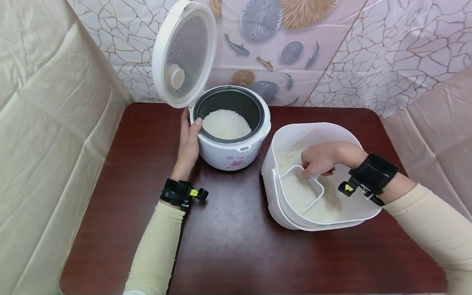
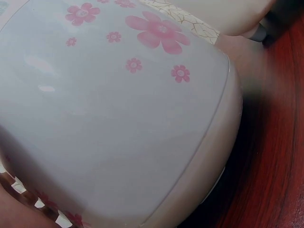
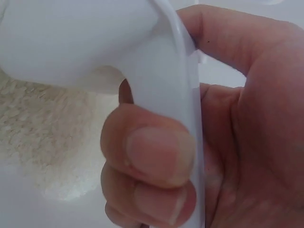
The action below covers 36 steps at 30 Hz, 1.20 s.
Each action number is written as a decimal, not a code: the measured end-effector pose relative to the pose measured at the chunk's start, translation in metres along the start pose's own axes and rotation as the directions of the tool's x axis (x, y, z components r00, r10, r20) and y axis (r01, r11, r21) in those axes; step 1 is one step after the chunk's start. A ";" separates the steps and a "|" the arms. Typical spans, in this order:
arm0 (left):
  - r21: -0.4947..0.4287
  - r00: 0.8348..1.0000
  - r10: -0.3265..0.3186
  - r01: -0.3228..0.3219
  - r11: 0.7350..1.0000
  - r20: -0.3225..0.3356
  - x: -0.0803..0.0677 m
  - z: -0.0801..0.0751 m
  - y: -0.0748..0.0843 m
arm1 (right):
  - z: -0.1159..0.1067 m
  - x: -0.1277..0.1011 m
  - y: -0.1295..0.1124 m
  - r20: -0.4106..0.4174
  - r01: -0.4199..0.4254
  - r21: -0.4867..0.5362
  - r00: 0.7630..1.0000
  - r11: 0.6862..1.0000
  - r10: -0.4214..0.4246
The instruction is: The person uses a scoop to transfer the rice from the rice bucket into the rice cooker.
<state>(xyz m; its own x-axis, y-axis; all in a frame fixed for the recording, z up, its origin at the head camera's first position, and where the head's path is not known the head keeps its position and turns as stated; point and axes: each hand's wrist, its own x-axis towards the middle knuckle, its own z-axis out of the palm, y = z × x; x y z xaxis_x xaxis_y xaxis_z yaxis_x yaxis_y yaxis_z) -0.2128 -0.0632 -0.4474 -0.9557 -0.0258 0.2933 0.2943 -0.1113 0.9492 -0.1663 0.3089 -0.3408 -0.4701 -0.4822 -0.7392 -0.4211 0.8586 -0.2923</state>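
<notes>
A white rice cooker (image 1: pixel 230 151) with pink flowers stands at the back of the dark red table, its lid (image 1: pixel 183 53) raised. Raw rice (image 1: pixel 226 124) lies in its black inner pot. My left hand (image 1: pixel 189 141) rests against the cooker's left side, thumb on the rim, fingers fairly straight. The left wrist view is filled by the cooker's flowered wall (image 2: pixel 118 118). To the right a white tub (image 1: pixel 317 135) holds more rice. Inside it my right hand (image 1: pixel 321 160) grips the handle of a white scoop (image 1: pixel 300 188) full of rice. The right wrist view has my fingers (image 3: pixel 152 156) curled round the scoop handle (image 3: pixel 171 118).
The table (image 1: pixel 228 246) is closed in by a beige sheet on the left and a patterned sheet with fish behind. The tub sits close to the cooker's right side. Bare tabletop lies in front of both, toward me.
</notes>
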 end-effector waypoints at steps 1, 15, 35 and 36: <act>-0.005 1.000 0.001 -0.001 1.000 -0.002 0.000 0.000 0.000 | -0.001 0.000 0.000 -0.002 0.000 -0.004 1.000 1.000 0.000; 0.004 1.000 -0.017 0.017 1.000 0.003 -0.002 0.001 0.000 | -0.005 -0.015 -0.001 -0.092 0.004 -0.036 0.996 0.999 -0.007; -0.001 1.000 -0.006 0.006 1.000 0.000 -0.002 0.001 0.004 | 0.013 -0.046 -0.012 -0.450 -0.025 -0.183 0.891 0.983 -0.061; 0.000 1.000 -0.008 0.008 1.000 0.000 -0.002 0.001 0.003 | 0.013 -0.048 -0.012 -0.450 -0.030 -0.178 0.892 0.983 -0.054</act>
<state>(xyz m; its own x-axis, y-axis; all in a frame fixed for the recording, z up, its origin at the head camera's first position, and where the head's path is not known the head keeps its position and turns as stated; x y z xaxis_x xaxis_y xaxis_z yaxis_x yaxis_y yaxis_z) -0.2097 -0.0623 -0.4447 -0.9580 -0.0246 0.2857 0.2866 -0.1114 0.9516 -0.1282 0.3235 -0.3100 -0.7451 -0.5545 -0.3706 -0.5383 0.8281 -0.1566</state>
